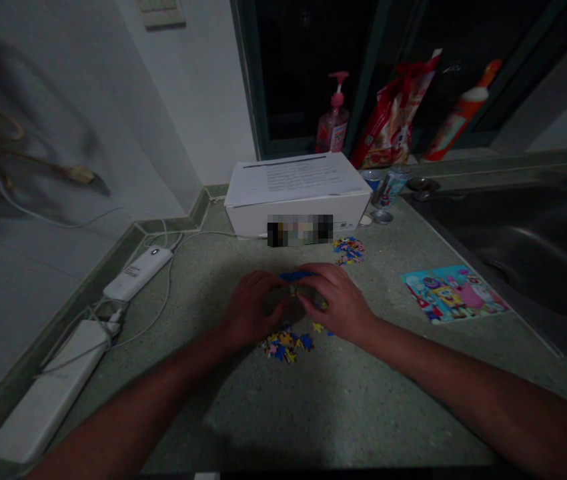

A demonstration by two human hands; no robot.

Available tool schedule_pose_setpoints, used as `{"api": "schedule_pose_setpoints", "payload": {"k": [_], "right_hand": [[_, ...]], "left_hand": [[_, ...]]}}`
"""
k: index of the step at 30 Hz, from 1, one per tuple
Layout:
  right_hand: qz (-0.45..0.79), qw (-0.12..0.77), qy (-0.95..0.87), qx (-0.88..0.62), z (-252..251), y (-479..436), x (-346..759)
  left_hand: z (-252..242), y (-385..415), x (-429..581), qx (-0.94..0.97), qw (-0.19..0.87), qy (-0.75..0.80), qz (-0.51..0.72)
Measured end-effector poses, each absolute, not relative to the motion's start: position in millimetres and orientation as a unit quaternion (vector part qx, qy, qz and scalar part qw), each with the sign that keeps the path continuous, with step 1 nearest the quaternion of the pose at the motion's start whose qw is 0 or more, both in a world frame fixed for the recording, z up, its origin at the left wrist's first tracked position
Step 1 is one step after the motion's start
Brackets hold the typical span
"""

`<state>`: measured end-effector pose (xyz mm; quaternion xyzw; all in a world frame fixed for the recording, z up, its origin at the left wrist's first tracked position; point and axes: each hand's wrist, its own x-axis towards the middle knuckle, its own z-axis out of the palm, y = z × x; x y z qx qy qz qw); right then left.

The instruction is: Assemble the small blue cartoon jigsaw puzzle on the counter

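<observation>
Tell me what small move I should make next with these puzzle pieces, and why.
Probably compare the blue-edged jigsaw pieces between your left hand and right hand with the colourful cartoon picture card on your right: both hands are on those pieces, and loose multicoloured jigsaw pieces lie just below them.
</observation>
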<state>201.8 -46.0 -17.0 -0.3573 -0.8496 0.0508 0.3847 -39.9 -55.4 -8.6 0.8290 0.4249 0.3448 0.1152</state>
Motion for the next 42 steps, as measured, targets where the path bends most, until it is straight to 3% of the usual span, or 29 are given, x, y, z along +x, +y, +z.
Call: {"api": "schedule_pose_setpoints", "payload": {"k": [42], "right_hand": [[0.075,0.343,-0.862,-0.367,-17.3,-49.5,199.0]], "left_hand": [[2.7,-58.2,-37.0,0.864,0.104,0.375,0.318]]}}
